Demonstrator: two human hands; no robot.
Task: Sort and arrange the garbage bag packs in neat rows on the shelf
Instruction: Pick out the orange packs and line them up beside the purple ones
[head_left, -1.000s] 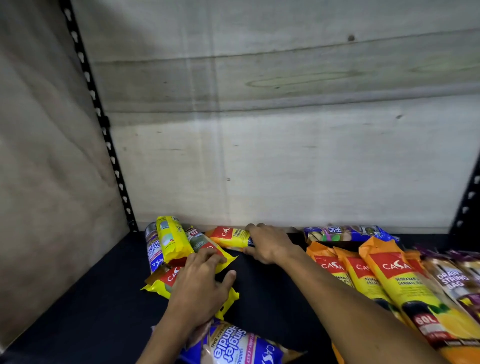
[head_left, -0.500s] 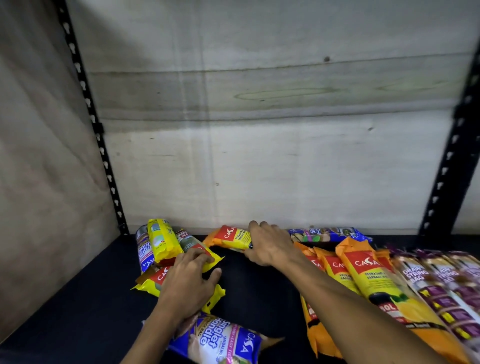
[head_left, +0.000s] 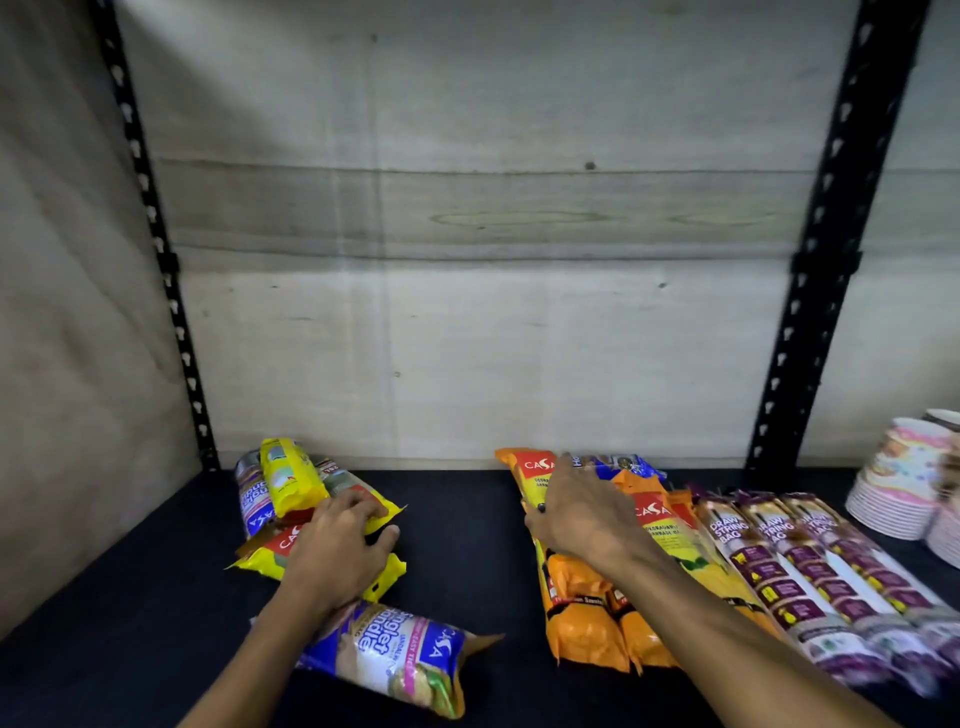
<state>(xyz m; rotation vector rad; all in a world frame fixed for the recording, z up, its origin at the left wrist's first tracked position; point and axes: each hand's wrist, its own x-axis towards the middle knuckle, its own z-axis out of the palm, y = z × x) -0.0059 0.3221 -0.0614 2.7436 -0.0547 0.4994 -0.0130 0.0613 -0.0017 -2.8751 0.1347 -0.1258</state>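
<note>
Head view, looking down into a dark shelf (head_left: 457, 525) with a pale wooden back wall. I see both bare hands reaching in.

My left hand (head_left: 337, 556) lies on a loose heap of yellow packs (head_left: 291, 483) near the back left corner of the shelf. Its fingers are curled over the top pack, though I cannot tell whether they grip it or only press it down. A blue and white pack (head_left: 400, 654) lies askew towards the front edge, just under the left forearm, apart from any row.

My right hand (head_left: 582, 509) rests with fingers spread and fairly straight on an orange pack (head_left: 535, 473) at the back of the shelf, right of centre. It seems to be nudging that pack into line rather than holding it. More orange packs (head_left: 587, 623) run towards the front edge, and purple drawstring packs (head_left: 810, 577) sit in a row beside them on the right. A stack of paper cups (head_left: 904, 478) stands at the far right edge.

What I think could go wrong: the yellow heap is stacked crookedly, so pulling one pack may tip the others over. The glossy wrappers look slippery, so a flat push may skew the orange pack instead of sliding it straight. The right forearm crosses over the tidy rows and could drag them out of line.
</note>
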